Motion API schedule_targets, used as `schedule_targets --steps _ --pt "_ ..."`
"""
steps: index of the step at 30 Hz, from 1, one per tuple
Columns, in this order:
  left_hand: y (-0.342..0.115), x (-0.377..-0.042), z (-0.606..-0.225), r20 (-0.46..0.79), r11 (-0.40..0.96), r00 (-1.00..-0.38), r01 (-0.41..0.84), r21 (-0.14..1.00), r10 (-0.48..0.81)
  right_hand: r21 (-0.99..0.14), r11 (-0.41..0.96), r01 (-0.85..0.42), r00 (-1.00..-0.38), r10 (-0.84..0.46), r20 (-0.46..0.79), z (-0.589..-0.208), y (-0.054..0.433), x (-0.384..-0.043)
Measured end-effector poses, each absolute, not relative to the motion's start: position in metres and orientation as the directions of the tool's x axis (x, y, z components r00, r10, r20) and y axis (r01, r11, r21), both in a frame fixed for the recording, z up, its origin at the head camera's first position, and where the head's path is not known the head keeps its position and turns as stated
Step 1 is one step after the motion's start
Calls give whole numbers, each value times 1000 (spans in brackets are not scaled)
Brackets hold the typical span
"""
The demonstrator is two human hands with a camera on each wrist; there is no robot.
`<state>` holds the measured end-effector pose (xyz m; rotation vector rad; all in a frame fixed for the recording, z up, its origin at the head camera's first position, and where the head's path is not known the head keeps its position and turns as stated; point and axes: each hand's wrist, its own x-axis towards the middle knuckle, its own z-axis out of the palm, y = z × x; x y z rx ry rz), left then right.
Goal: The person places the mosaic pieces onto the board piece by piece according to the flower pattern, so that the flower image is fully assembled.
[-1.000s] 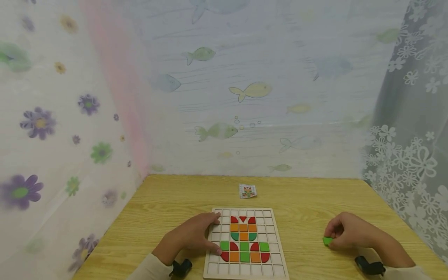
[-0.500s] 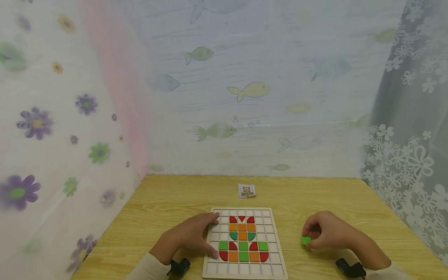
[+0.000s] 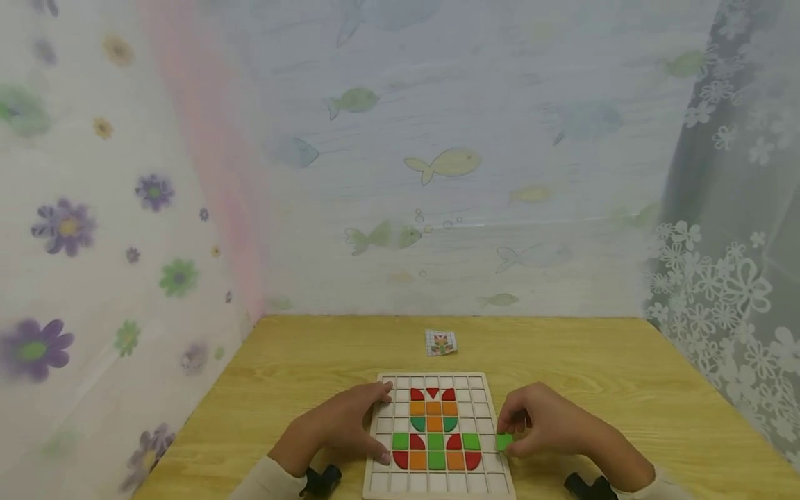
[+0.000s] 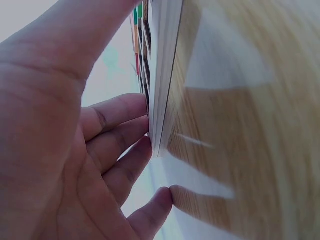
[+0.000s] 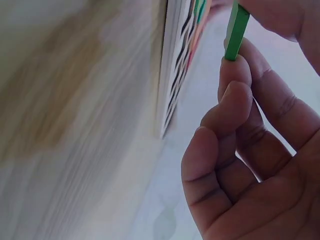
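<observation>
A wooden grid board lies at the front of the table, with red, orange, dark green and light green tiles set in its cells in a symmetrical pattern. My left hand rests along the board's left edge, thumb and fingers spread; in the left wrist view its fingertips touch the side of the board. Thumb and fingers of my right hand pinch a light green square tile over the right rim. The right wrist view shows this tile edge-on, above the board's surface.
A small paper card with a printed tile pattern lies on the wooden table behind the board. Fish-print sheeting stands at the table's back edge. Flower-print sheeting hangs on the left, a lace-like flowered curtain on the right.
My right hand has moved left across the table with the green square tile, from well right of the board to its right rim. The left hand has stayed at the board's left edge.
</observation>
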<state>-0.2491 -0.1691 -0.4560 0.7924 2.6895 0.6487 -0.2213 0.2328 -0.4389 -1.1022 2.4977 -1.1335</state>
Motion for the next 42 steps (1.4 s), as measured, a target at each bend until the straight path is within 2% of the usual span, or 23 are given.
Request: schedule_targets --steps 11,18,25,36,42 --pt "-167 -246 -455 -120 756 -823 440 484 555 -723 400 -564 -697 -700 156 -440 194 -205" --pt "-165 -247 -456 -114 755 -823 445 482 557 -737 413 -535 -695 -711 106 -444 173 -199" --pt "-163 -248 -459 -119 744 -817 442 500 565 -625 404 -668 -626 -760 177 -444 153 -195" --pt "-157 -248 -454 -144 757 -822 421 499 552 -577 480 -661 -658 -740 138 -447 139 -192" --pt "-156 -247 -453 -147 764 -824 421 489 547 -586 463 -665 -635 -763 119 -445 136 -188"
